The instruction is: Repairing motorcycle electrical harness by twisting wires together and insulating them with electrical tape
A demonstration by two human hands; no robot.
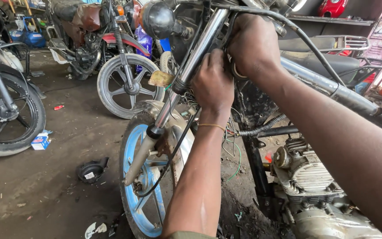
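Left forearm: it comes up from the bottom edge of the view, with a thin band at the wrist.
Left hand (212, 84): it is pressed against the steering head of the motorcycle, just beside the chrome fork tube (186, 73). The fingers are curled in on something behind the tube; I cannot tell what they grip.
Right hand (253, 44): it is higher, just beside the left one, closed into the same area under the handlebar. A pale ring-shaped part (235, 71) shows at its lower edge; the fingers seem to hold it, but they are mostly hidden.
Loose wires (231, 132): they hang free below the hands, several thin ones, one green, not connected to anything I can see.
Front wheel (143, 177): blue rim, standing on the dirt floor, with the mudguard on it.
Engine (308, 175): at the right and low, bare, with its fins in view.
State of work: I judge it is in the middle. The front end is stripped, and the wiring is still open.
Floor: a black cover (91, 170) and a small box (40, 141) lie on the floor to the left.
Far: other motorcycles (111, 53) stand behind, well apart.
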